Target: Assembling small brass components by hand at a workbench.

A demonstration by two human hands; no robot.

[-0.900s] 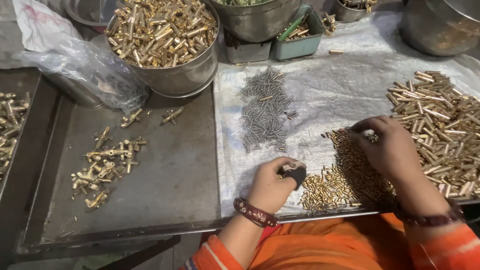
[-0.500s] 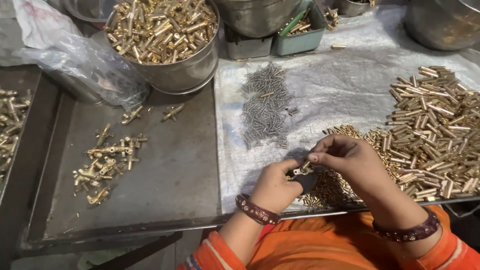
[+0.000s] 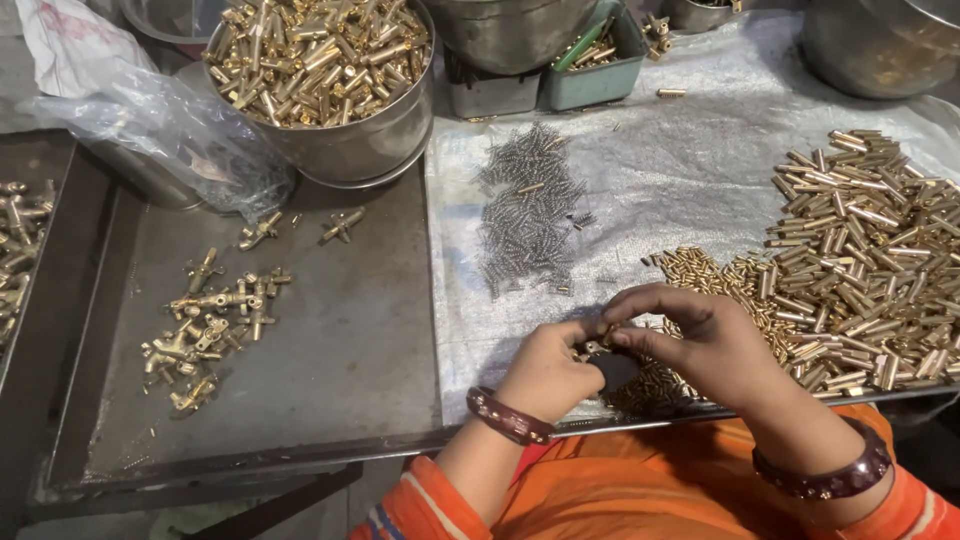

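While pinching, both hands (image 3: pixel 640 355) on brass piece (image 3: pixel 592 349)

The person wears bright orange clothing, with orange sleeves reaching to the forearms and trimmed by a thin pale stripe near the cuffs. The left hand (image 3: pixel 545 370) has a dark reddish-brown bangle at its wrist, and the right hand (image 3: pixel 715 345) carries a wider one.
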